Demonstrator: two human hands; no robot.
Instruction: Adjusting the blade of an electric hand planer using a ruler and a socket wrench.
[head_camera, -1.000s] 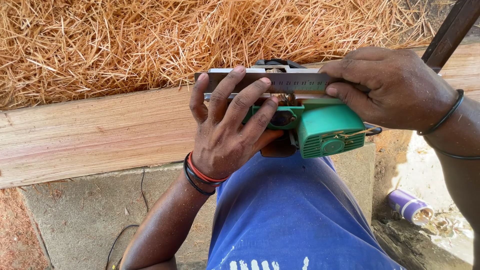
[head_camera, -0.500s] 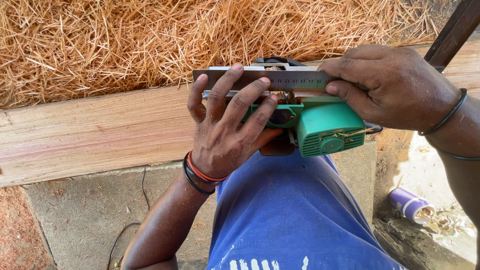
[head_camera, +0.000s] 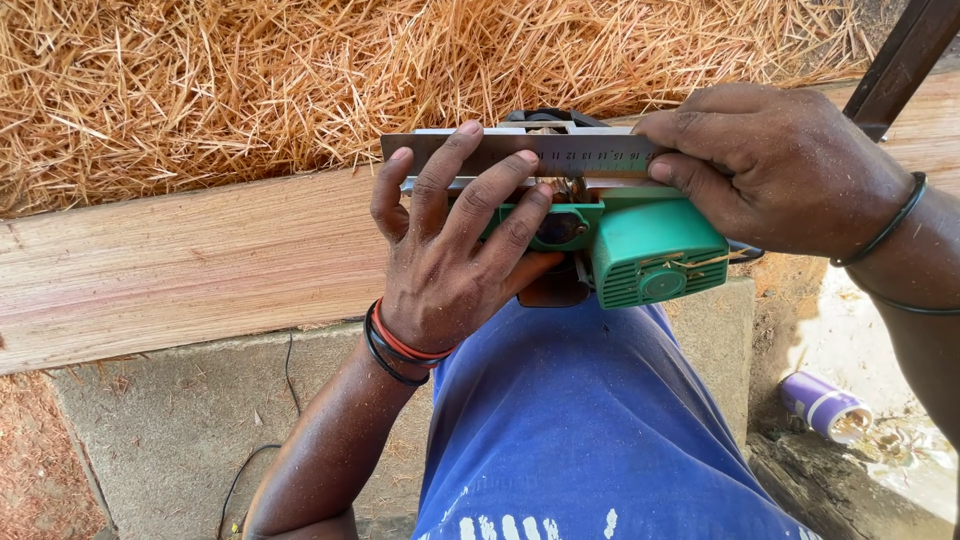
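A green electric planer (head_camera: 650, 250) lies upside down against my lap, its metal sole turned up. A steel ruler (head_camera: 520, 152) lies flat along that sole. My left hand (head_camera: 450, 260) grips the planer's body, fingers spread over the ruler's left half. The ruler's right end is pinned to the planer by my right hand (head_camera: 770, 165), thumb and fingers closed on it. Both wrists wear bands.
A long pale wooden plank (head_camera: 180, 260) runs across behind the planer, with a heap of dry wood shavings (head_camera: 300, 80) beyond it. Below is a concrete slab (head_camera: 190, 420) with a black cord. A purple can (head_camera: 820, 405) lies at right.
The ruler and both hands have shifted very slightly on the planer's sole; otherwise the hold is the same.
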